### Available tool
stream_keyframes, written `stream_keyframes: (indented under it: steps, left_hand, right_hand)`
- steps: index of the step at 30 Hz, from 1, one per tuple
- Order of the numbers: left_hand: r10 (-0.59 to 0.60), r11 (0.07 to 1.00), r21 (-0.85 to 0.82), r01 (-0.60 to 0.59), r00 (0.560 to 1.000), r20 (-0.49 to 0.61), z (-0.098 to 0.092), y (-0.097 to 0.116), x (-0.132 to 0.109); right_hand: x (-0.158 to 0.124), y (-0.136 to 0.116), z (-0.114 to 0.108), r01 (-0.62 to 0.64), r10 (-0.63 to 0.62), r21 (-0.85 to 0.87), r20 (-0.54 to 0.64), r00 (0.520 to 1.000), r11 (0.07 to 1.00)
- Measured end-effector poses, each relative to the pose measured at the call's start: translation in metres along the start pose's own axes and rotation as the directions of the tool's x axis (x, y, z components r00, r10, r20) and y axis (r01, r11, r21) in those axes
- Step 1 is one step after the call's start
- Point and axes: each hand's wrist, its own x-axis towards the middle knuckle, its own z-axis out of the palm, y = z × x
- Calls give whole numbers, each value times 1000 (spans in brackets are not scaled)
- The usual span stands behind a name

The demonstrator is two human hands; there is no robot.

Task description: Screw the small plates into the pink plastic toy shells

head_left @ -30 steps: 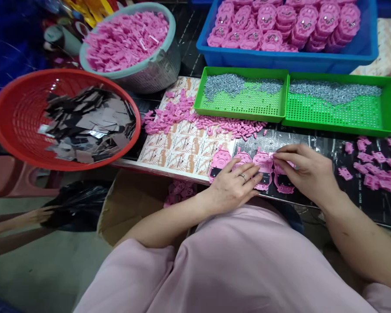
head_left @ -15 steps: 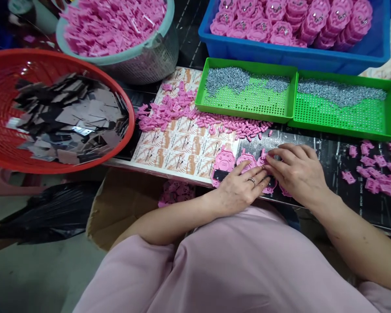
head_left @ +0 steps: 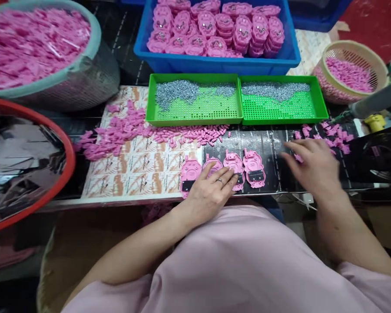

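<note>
Left hand [head_left: 211, 191], grip spread flat, rests on the pink housings [head_left: 254, 167]; right hand [head_left: 313, 169], grip spread and empty, hovers just left of loose pink pieces [head_left: 332, 132].

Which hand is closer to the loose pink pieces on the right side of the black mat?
Right. The right hand lies just beside the loose pink pieces, fingers stretched toward them. The left hand rests farther away on the row of pink shells.
</note>
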Motion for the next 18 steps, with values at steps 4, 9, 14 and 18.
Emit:
stream_keyframes:
  steps: [4,9,14,18]
  left_hand:
    - [-29,999,-14,29,1000,-8,-3,3,4]
    - [-108,991,-93,100,991,-84,-4,11,0]
    - [-332,824,-496,274,943,-30,-11,18,-4]
    - [-469,630,-697,343,883,12,-21,17,-10]
  right_hand:
    - [-24,40,-3,-128,163,-164,222,961,978]
    - [-11,6,-1,-290,226,511,185,956,809]
    - [5,-65,-5,-103,13,914,106,994,392]
    - [15,-100,-6,108,-131,894,-55,990,436]
